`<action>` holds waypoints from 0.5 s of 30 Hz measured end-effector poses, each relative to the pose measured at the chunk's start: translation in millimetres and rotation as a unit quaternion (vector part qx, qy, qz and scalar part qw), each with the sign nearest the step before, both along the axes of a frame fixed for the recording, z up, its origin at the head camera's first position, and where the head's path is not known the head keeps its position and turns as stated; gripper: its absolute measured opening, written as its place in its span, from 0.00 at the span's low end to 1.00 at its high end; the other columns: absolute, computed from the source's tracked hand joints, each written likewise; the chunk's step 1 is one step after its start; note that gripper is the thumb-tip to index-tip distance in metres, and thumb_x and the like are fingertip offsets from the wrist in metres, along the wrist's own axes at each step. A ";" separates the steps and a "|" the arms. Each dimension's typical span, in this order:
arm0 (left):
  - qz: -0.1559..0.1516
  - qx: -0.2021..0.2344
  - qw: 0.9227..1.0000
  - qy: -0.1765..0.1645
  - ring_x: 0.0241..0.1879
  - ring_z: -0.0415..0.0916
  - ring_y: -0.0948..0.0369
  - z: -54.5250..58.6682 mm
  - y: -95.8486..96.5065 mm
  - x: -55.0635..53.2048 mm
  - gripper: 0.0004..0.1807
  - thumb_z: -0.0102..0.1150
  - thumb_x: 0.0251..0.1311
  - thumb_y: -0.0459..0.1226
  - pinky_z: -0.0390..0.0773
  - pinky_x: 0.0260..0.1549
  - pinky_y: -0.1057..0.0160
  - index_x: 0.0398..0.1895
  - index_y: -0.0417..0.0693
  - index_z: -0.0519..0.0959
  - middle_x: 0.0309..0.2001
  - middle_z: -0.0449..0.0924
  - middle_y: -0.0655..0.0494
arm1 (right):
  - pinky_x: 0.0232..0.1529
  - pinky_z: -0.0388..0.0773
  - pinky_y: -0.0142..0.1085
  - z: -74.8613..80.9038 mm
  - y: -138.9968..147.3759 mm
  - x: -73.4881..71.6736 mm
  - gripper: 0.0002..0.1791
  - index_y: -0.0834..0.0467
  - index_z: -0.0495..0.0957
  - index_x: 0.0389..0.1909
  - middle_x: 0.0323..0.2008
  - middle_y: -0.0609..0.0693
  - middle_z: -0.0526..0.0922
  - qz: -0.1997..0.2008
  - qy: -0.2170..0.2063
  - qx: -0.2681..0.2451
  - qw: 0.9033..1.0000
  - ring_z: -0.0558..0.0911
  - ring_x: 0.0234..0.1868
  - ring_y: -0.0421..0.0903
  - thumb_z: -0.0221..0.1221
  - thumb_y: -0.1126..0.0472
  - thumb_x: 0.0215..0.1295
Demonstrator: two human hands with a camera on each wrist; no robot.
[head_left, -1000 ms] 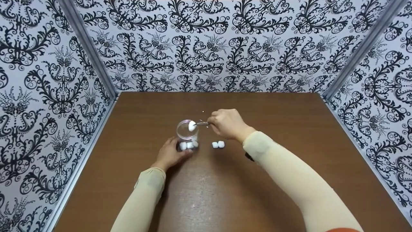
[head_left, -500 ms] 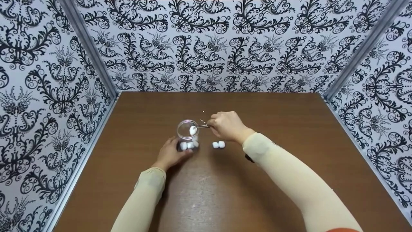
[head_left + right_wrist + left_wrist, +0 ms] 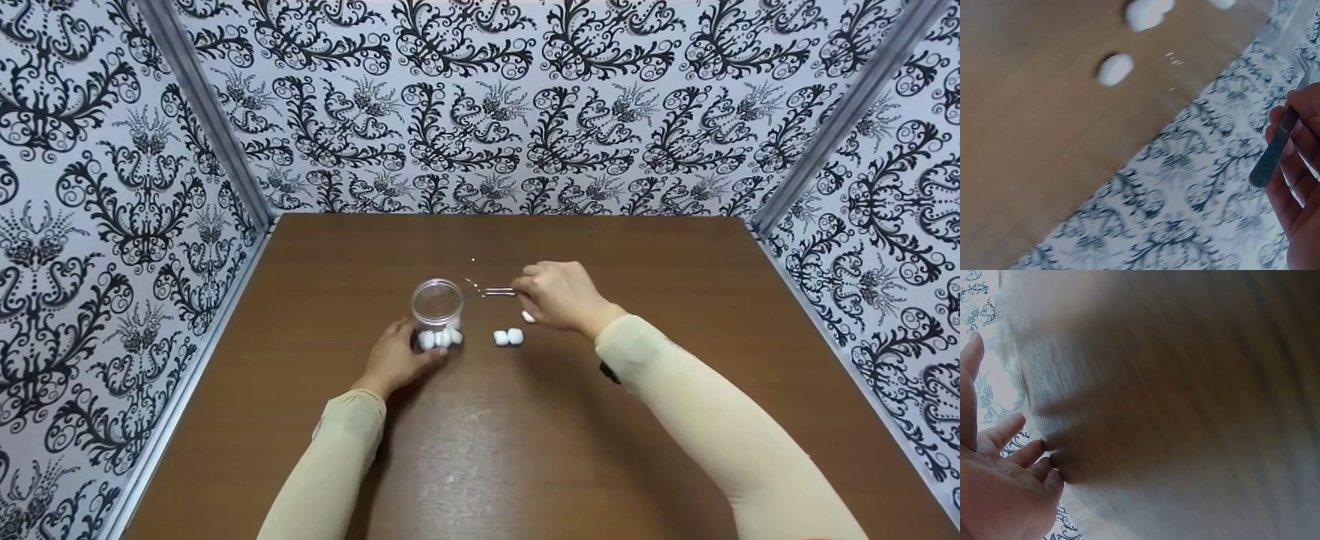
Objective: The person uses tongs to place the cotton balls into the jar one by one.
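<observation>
My left hand (image 3: 397, 352) holds the low left side of a clear jar (image 3: 437, 301), its thumb across the front. The jar stands upright without a lid, with several white cotton balls (image 3: 439, 338) at its bottom. In the left wrist view, the left hand's (image 3: 1013, 472) fingers show bent at the jar's blurred, see-through wall. My right hand (image 3: 559, 294) pinches metal tweezers (image 3: 499, 292) to the right of the jar, their tips pointing left with nothing between them. In the right wrist view the tweezers (image 3: 1278, 149) lie along the thumb and fingers.
Two cotton balls (image 3: 508, 337) lie side by side on the brown table (image 3: 465, 450), right of the jar. Another cotton ball (image 3: 529, 317) peeks out below the right hand. Tiny white bits (image 3: 474, 284) are scattered behind the jar's right side. Patterned walls (image 3: 480, 112) border the table.
The cotton ball that the tweezers held over the jar's mouth has been let go into the jar. My right hand has moved right with the tweezers. The left hand stays in place.
</observation>
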State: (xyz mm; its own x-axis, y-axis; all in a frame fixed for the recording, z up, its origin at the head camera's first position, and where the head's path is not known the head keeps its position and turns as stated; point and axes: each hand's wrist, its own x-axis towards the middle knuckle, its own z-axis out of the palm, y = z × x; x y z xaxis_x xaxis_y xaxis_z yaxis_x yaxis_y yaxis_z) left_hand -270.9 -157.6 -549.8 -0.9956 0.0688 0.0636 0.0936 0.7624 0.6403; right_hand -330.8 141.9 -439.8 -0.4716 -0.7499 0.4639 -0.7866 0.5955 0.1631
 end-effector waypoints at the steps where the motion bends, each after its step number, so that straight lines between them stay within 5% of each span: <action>1: 0.001 0.000 1.000 -0.002 0.67 0.62 0.41 0.2 -0.1 0.2 0.42 0.71 0.55 0.55 0.62 0.64 0.41 0.68 0.43 0.71 0.68 0.65 0.36 | 0.18 0.74 0.45 -3.7 7.0 -0.5 0.04 0.53 0.85 0.30 0.26 0.45 0.79 -0.005 -0.002 -0.001 1.000 0.80 0.27 0.48 0.62 0.61 0.57; 15: 0.004 -0.010 1.000 -0.014 0.68 0.61 0.40 -2.2 0.0 -2.1 0.45 0.70 0.55 0.56 0.61 0.64 0.41 0.70 0.43 0.68 0.69 0.64 0.35 | 0.20 0.76 0.47 -51.2 69.7 4.0 0.04 0.52 0.87 0.31 0.26 0.44 0.80 -0.066 -0.059 0.018 0.996 0.80 0.25 0.47 0.64 0.61 0.56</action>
